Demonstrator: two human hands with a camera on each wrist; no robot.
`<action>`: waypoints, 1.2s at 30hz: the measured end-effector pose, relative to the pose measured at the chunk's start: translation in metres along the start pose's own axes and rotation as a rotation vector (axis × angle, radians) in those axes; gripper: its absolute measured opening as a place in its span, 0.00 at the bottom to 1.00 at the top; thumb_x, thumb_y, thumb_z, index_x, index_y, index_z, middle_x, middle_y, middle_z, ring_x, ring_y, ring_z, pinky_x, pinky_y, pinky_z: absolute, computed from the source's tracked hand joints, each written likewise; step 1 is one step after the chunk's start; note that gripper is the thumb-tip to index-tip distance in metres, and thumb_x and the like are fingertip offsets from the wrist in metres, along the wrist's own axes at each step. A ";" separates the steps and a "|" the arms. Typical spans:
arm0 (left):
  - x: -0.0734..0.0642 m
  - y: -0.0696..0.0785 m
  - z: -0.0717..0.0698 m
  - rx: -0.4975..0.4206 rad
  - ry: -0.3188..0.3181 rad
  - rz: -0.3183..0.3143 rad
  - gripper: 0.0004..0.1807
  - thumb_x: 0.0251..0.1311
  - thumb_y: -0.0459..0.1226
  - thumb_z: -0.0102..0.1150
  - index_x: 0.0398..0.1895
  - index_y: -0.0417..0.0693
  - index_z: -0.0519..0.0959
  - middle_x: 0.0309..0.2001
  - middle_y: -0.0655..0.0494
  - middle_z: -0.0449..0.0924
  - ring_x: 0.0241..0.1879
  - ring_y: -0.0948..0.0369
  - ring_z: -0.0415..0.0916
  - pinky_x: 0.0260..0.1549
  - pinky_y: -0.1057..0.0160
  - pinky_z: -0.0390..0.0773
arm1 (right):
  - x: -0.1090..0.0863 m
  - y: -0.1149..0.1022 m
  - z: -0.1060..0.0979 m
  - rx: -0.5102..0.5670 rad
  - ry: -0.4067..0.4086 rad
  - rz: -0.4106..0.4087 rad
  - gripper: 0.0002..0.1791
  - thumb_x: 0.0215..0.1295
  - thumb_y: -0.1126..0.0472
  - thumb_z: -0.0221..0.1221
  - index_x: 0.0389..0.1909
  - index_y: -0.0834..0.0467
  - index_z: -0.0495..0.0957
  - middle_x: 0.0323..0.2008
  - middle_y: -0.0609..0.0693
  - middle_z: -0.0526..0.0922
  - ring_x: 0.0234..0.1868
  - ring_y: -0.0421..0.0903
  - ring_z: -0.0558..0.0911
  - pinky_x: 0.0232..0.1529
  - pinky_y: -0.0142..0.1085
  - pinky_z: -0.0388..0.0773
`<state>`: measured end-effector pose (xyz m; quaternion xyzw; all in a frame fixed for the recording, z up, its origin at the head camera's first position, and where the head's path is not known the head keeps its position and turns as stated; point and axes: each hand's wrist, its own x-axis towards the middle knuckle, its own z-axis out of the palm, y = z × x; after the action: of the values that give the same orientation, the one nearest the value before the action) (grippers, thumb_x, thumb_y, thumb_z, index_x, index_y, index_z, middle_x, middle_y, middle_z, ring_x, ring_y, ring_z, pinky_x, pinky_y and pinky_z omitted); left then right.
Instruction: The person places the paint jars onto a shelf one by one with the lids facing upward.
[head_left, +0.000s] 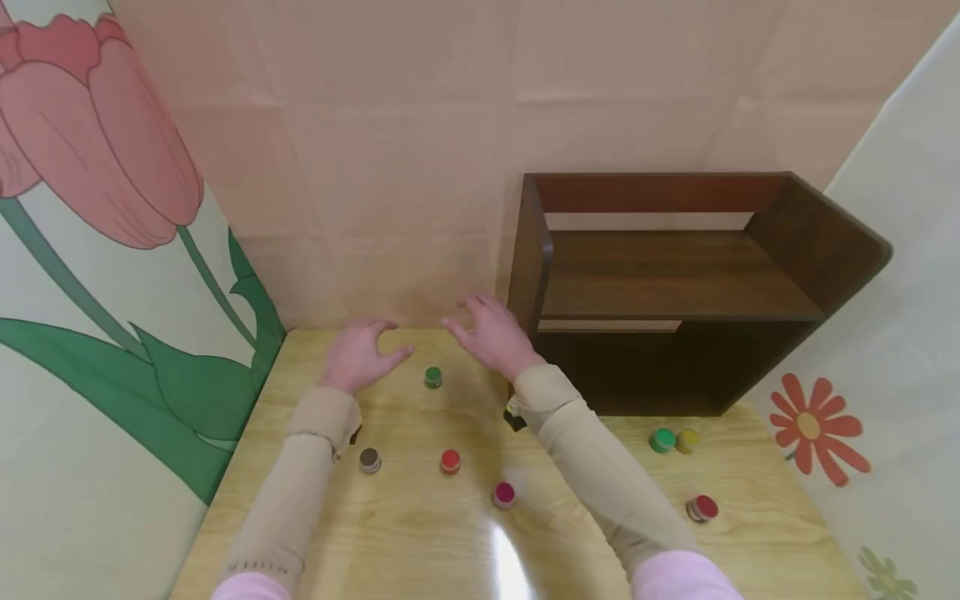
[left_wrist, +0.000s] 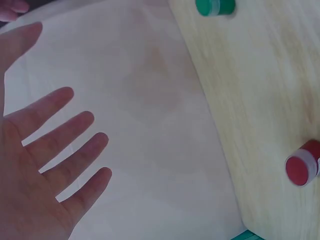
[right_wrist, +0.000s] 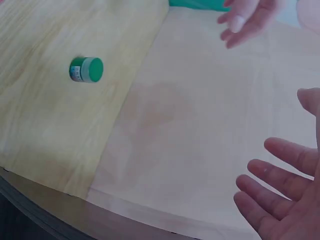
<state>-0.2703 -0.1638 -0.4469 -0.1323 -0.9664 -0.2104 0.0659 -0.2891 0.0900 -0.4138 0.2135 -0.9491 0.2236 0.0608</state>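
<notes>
My left hand (head_left: 360,354) hovers over the back left of the table with its fingers spread, holding nothing. Facing it, my right hand (head_left: 495,333) is raised beside the shelf's left side, likewise holding nothing. Between and below them stands a small green-lidded jar (head_left: 433,377), the closest one to both hands; the right wrist view also has a green jar (right_wrist: 85,69) on the wood. Nearer the front are a brown-lidded jar (head_left: 370,460), a red-lidded jar (head_left: 450,462) and a magenta-lidded jar (head_left: 505,495). In the left wrist view, straight fingers (left_wrist: 75,155) show apart from each other.
A dark brown wooden shelf (head_left: 675,275) stands at the back right. Before it sit another green jar (head_left: 663,440), a yellow jar (head_left: 687,441) and a dark red jar (head_left: 702,508). A pinkish cloth (head_left: 390,167) hangs behind the table (head_left: 405,550), with flower-printed cloths at both sides.
</notes>
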 end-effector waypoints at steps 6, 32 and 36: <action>-0.008 0.001 0.008 -0.029 -0.022 -0.005 0.36 0.63 0.63 0.59 0.62 0.46 0.80 0.61 0.46 0.79 0.56 0.45 0.78 0.53 0.44 0.81 | -0.009 -0.004 -0.007 -0.012 0.091 -0.080 0.29 0.75 0.41 0.55 0.60 0.61 0.78 0.58 0.56 0.79 0.60 0.54 0.77 0.64 0.48 0.74; -0.030 0.006 0.059 -0.182 -0.065 -0.047 0.28 0.63 0.57 0.64 0.58 0.49 0.83 0.56 0.50 0.83 0.47 0.52 0.82 0.43 0.50 0.85 | -0.095 -0.010 -0.073 0.274 0.911 -0.427 0.13 0.66 0.60 0.63 0.21 0.58 0.79 0.20 0.47 0.79 0.20 0.44 0.76 0.22 0.35 0.76; -0.032 0.006 0.066 -0.201 -0.091 -0.053 0.28 0.64 0.56 0.65 0.59 0.48 0.82 0.56 0.49 0.83 0.47 0.50 0.83 0.42 0.50 0.85 | -0.108 0.000 -0.091 0.299 1.069 -0.384 0.18 0.65 0.58 0.63 0.17 0.61 0.78 0.17 0.51 0.77 0.18 0.46 0.73 0.25 0.32 0.70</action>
<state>-0.2429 -0.1382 -0.5098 -0.1220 -0.9455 -0.3018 0.0026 -0.1896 0.1720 -0.3555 0.2455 -0.6892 0.4166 0.5396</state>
